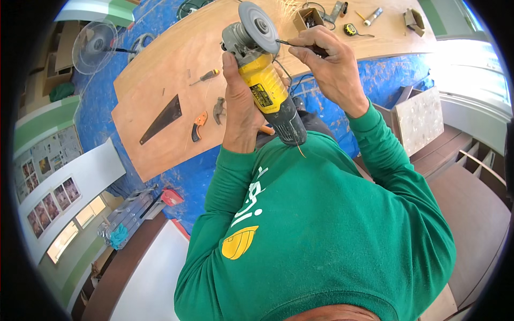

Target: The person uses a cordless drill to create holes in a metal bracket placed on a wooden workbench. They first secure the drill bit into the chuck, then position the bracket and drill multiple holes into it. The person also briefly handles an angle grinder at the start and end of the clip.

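My left hand (239, 101) is wrapped around a yellow and black angle grinder (263, 85), its thumb along the near side of the body. The grinder is tilted, with its grey disc (252, 25) up at the far end. Pinched between the fingers of my right hand (336, 68) is a thin dark drill bit (282, 42), its tip at the right edge of the disc. Orange sparks (289, 8) fly beyond the disc, over the table. My fingers hide the rear part of the bit.
On the plywood tabletop (176, 144) lie a handsaw (161, 120), an orange-handled saw (198, 127), a claw hammer (218, 111) and a screwdriver (205, 77). Farther right are an open box (308, 20) and a tape measure (350, 30). Blue sheeting (201, 171) covers the floor; a ladder (131, 214) lies left.
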Demonstrator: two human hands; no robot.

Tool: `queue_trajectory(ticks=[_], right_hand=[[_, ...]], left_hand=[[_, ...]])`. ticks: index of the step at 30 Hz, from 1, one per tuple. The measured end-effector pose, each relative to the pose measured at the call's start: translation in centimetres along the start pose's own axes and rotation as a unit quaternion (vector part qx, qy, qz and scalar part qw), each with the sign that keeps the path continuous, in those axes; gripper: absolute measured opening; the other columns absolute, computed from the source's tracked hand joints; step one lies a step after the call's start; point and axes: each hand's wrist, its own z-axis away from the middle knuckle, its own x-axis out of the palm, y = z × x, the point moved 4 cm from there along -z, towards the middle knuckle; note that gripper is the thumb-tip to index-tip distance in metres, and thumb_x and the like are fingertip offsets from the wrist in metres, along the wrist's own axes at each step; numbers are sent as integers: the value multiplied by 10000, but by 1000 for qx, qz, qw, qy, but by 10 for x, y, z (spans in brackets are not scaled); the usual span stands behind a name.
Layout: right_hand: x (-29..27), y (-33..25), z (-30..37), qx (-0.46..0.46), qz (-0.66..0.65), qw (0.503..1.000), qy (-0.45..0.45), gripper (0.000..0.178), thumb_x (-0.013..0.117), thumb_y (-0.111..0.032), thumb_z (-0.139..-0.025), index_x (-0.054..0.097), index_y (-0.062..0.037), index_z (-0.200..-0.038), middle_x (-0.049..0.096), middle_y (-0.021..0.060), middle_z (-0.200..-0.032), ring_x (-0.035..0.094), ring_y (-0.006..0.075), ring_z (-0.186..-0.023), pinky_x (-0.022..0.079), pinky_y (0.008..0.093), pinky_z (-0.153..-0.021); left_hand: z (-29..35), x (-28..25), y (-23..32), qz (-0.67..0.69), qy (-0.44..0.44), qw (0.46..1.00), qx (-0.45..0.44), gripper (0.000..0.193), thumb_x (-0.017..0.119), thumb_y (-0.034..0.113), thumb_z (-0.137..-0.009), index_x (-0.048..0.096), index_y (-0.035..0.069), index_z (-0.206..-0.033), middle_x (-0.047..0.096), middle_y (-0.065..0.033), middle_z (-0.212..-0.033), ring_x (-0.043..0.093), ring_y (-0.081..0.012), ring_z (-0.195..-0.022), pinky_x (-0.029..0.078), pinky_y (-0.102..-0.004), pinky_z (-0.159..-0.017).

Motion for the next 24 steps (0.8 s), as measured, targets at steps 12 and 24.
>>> queue_trajectory(ticks=[12,24], right_hand=[[4,3,-2,25,-6,1000,-4,164,823,-76,-963,825,-19,-1116,727,65,-964,691,182,-873,560,350,-789],[-15,12,32,128,-92,985,77,178,798,-112,-1049,740,14,-1159,760,54,-955,672,98,-858,563,292,-778]], left_hand=[[-3,-4,1,13,-3,1000,0,978,492,945,-985,691,29,-1262,741,-119,-880,753,-243,-745,647,-388,-657],[0,-36,-11,111,50,993,0,903,512,908,-1008,688,53,-1237,769,-165,-958,792,-297,-833,693,-453,-741]])
